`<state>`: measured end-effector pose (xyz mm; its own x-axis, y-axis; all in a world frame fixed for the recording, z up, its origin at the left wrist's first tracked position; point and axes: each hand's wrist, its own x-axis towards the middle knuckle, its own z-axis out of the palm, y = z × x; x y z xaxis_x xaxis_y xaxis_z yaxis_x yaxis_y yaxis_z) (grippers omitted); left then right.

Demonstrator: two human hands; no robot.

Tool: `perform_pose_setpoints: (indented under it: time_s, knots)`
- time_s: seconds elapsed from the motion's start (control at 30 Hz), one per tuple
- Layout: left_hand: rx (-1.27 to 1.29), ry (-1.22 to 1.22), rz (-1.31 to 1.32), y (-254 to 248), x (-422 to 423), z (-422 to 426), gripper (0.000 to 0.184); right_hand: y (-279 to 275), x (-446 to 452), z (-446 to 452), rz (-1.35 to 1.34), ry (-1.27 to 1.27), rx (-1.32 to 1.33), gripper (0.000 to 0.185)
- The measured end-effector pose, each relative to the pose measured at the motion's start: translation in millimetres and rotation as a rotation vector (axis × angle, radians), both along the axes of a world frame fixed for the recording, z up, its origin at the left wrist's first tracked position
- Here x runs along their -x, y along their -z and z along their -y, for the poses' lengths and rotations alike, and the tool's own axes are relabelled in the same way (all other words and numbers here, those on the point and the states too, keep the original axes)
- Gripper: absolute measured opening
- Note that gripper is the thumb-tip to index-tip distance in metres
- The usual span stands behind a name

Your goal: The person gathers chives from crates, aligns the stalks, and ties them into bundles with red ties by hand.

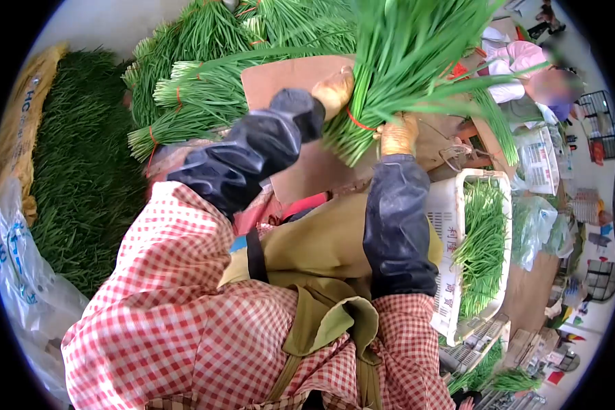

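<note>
A large bunch of garlic chives (417, 58) is held up over a brownish board (301, 160), its leaves fanning out at the top. A red band (359, 121) runs round it near the cut ends. My left hand (333, 93) grips the bunch from the left, its fingertips partly hidden. Lower down on the right, my right hand (398, 134) is closed on the bunch beside the band. Whether it also holds the band's end I cannot tell. Both hands look gloved, below dark shiny sleeve covers.
Several banded chive bundles (184, 96) lie behind the board. On the left, an open yellow sack (22, 130) holds loose greens beside clear plastic (31, 280). A white crate (446, 273) with chives stands right. Another person (516, 61) in pink is farther right.
</note>
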<state>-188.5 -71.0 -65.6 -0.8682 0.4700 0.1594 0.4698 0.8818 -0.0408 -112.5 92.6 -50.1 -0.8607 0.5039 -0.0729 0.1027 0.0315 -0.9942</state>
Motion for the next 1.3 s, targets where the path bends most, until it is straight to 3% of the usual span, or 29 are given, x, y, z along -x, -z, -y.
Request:
perform_pose_setpoints:
  time_s: [0.03,0.13,0.2,0.23,0.27,0.33,0.47,0.57,0.63,0.67,0.73,0.8,0.83,0.87,0.93,0.97,1.0,1.03,1.07,1.13,1.17,1.2,1.27,1.3]
  knots:
    - [-0.528,0.11,0.38,-26.6,9.8,3.9,0.043,-28.4,-7.1,7.9,0.056,-0.049,0.098,0.02]
    - [-0.282,0.282,0.317,-23.5,34.1,26.7,0.048,-38.7,-21.7,22.6,0.148,-0.11,0.219,0.02]
    - [-0.154,0.465,0.341,-46.2,35.1,50.6,0.048,-6.0,-29.7,24.0,0.194,-0.358,0.623,0.025]
    - [-0.09,0.557,0.356,-55.0,34.1,59.9,0.049,8.7,-35.0,39.0,0.27,-0.207,0.722,0.027]
    - [-0.116,0.483,0.496,-46.3,33.4,59.5,0.052,25.8,-38.8,55.6,0.344,-0.055,0.819,0.028]
    - [-0.173,0.302,0.744,-29.0,31.6,58.6,0.06,57.0,-42.6,65.0,0.306,-0.1,0.913,0.027]
    - [-0.125,0.216,0.766,-28.8,-9.6,77.0,0.072,65.0,-58.3,74.1,0.338,0.008,1.018,0.021]
    - [-0.097,0.183,0.678,6.7,-9.5,95.2,0.071,69.1,-83.5,76.3,0.111,0.057,1.305,0.02]
    - [-0.232,0.274,0.665,22.5,-9.2,103.6,0.072,65.5,-96.1,81.8,0.113,0.113,1.295,0.02]
    - [-0.223,0.281,0.668,6.4,-13.0,100.4,0.072,64.7,-100.8,83.9,0.119,0.175,1.286,0.02]
    - [-0.063,0.274,0.778,-25.2,-18.8,93.6,0.075,70.4,-100.1,81.4,0.188,0.228,1.209,0.022]
    - [-0.054,0.29,0.684,-33.3,-28.1,90.3,0.076,87.4,-94.4,70.1,0.181,-0.179,0.836,0.024]
    - [-0.049,0.302,0.592,-34.7,-31.1,88.8,0.077,72.4,-88.5,73.0,0.238,-0.168,0.534,0.023]
    - [-0.041,0.308,0.593,-34.4,-31.8,88.9,0.077,72.1,-84.6,72.9,0.235,-0.16,0.542,0.023]
    - [-0.124,0.347,0.576,-33.7,-32.5,89.0,0.08,71.2,-80.4,72.9,0.183,-0.23,-0.412,0.026]
    - [-0.118,0.354,0.577,-45.5,-33.0,85.4,0.08,50.0,-79.1,73.5,0.313,-0.228,-0.504,0.031]
    - [-0.153,0.397,0.711,-58.8,-30.0,81.4,0.078,34.9,-78.0,74.3,0.314,-0.223,-0.5,0.031]
    - [-0.189,0.439,0.845,-67.2,-28.5,78.4,0.075,23.1,-77.0,74.9,0.353,-0.259,-0.665,0.033]
    - [-0.183,0.443,0.849,-62.7,-21.6,76.1,0.075,12.8,-76.0,75.4,0.392,-0.294,-0.83,0.034]
    - [-0.231,0.463,0.961,-49.0,-2.5,70.6,0.063,6.2,-74.2,76.7,0.467,-0.335,-0.825,0.037]
    - [-0.423,0.506,1.061,-42.2,0.9,74.3,0.052,9.6,-74.2,76.1,0.432,-0.347,-0.889,0.038]
    - [-0.419,0.509,1.067,-35.2,5.7,74.5,0.052,12.2,-73.9,75.4,0.398,-0.362,-0.952,0.039]
    - [-0.107,0.71,0.61,-42.8,0.8,72.0,0.04,10.6,-71.2,72.6,0.418,-0.403,-0.983,0.038]
    - [-0.105,0.712,0.619,-40.7,0.9,66.9,0.04,9.5,-70.1,71.6,0.431,-0.446,-1.017,0.038]
